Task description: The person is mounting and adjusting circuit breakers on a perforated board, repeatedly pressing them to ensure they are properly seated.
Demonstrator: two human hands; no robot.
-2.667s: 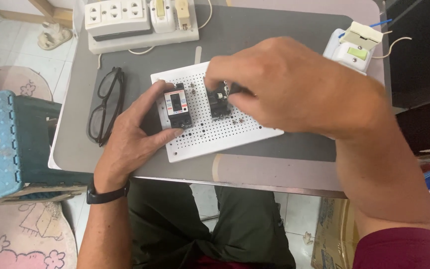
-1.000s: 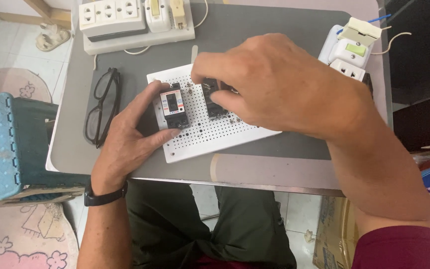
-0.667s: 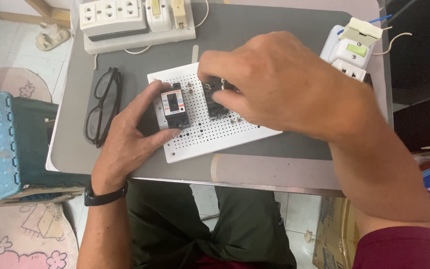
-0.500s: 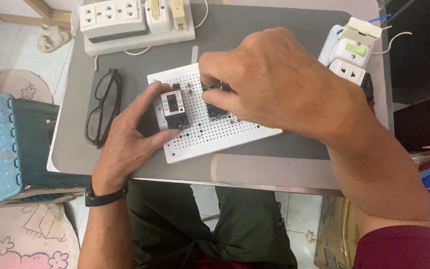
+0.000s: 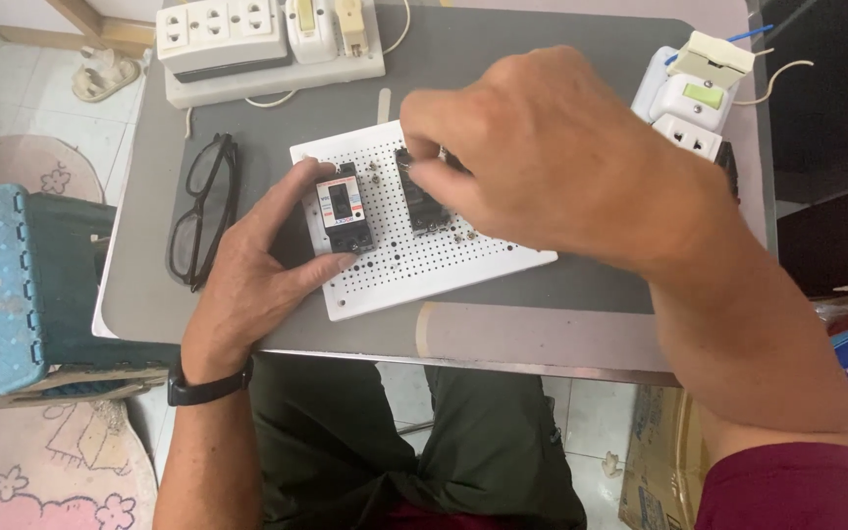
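A white perforated board [image 5: 453,257] lies on the grey table [image 5: 561,294]. My left hand [image 5: 257,265] rests at the board's left edge, thumb and fingers around a small black breaker with a white label [image 5: 344,208] that stands on the board. My right hand [image 5: 561,167] reaches over the board's middle, fingertips pinched on a second black component [image 5: 422,196] mounted there. Small screws stick out of the board beside it. The right hand hides the board's far right part.
Black glasses [image 5: 203,211] lie left of the board. A white socket strip with switches [image 5: 267,44] sits at the table's back. White sockets and plugs [image 5: 689,98] are at the back right. A blue plastic stool [image 5: 12,285] stands to the left on the floor.
My right hand has shifted slightly over the second black component, fingers working on it. The left hand keeps its hold on the labelled breaker.
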